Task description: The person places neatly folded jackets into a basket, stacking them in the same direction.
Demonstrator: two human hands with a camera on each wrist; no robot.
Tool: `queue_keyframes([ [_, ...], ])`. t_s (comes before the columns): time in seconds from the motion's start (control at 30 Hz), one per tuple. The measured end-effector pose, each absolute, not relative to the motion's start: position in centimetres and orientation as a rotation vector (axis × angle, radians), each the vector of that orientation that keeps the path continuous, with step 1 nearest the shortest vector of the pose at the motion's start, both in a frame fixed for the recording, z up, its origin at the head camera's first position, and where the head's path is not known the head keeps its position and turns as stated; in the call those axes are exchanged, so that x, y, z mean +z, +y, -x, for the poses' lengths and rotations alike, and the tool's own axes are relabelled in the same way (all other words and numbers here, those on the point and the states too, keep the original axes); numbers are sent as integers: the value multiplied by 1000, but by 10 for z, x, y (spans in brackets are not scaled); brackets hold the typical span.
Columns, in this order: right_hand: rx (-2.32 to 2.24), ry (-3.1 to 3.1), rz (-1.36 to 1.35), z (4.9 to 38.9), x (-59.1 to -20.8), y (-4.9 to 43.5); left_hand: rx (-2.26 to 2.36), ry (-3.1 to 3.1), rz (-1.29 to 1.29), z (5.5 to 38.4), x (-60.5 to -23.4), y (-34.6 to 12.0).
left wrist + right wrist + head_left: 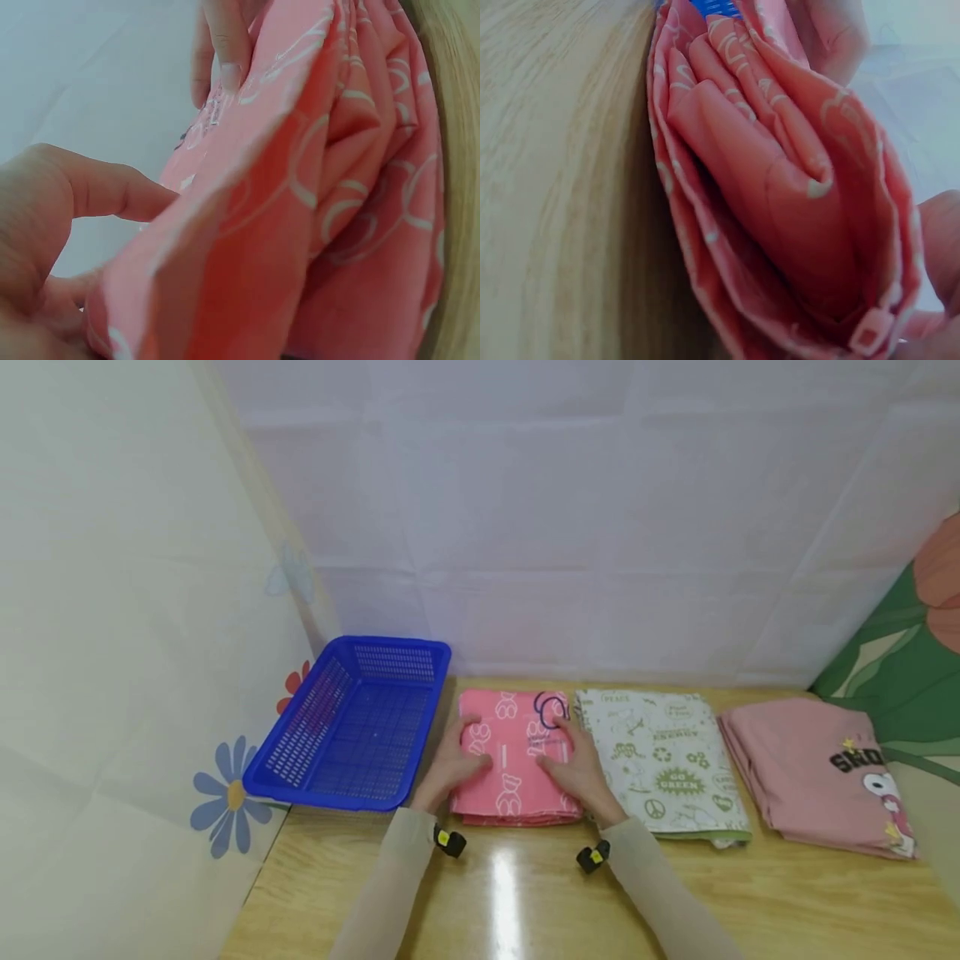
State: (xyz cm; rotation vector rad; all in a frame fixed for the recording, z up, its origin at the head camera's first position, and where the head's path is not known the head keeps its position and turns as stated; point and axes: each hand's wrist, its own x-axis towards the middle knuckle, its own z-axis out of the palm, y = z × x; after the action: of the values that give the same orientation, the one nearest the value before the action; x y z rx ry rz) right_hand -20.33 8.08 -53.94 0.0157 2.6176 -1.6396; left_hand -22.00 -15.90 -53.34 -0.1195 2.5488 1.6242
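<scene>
A folded pink cloth (pixel 510 777) with white outlined figures lies on the table between both hands. My left hand (pixel 450 764) holds its left side, thumb on the top face; in the left wrist view, its thumb (pixel 124 191) rests at the upper edge of the cloth (pixel 247 225). On the opposite side, my right hand (pixel 585 768) holds the cloth, its thumb also on top. The right wrist view looks into the loose inner layers of the cloth (pixel 772 202), where a small pink zipper pull (pixel 871 330) shows at the edge.
A blue plastic basket (pixel 345 797) stands to the left, by the wall. Right of the pink cloth lies a folded white-and-green printed cloth (pixel 660 768), then a folded dusty-pink garment (pixel 802 768) with a cartoon print. The wooden table (pixel 480 902) meets a pale hanging sheet (pixel 562 527) behind.
</scene>
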Motion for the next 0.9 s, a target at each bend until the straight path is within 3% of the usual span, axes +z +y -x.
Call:
queue_keyframes([
  [0.9,-1655,2617,42,197,-492,98,1630,2739,-106,201,-480,-165],
])
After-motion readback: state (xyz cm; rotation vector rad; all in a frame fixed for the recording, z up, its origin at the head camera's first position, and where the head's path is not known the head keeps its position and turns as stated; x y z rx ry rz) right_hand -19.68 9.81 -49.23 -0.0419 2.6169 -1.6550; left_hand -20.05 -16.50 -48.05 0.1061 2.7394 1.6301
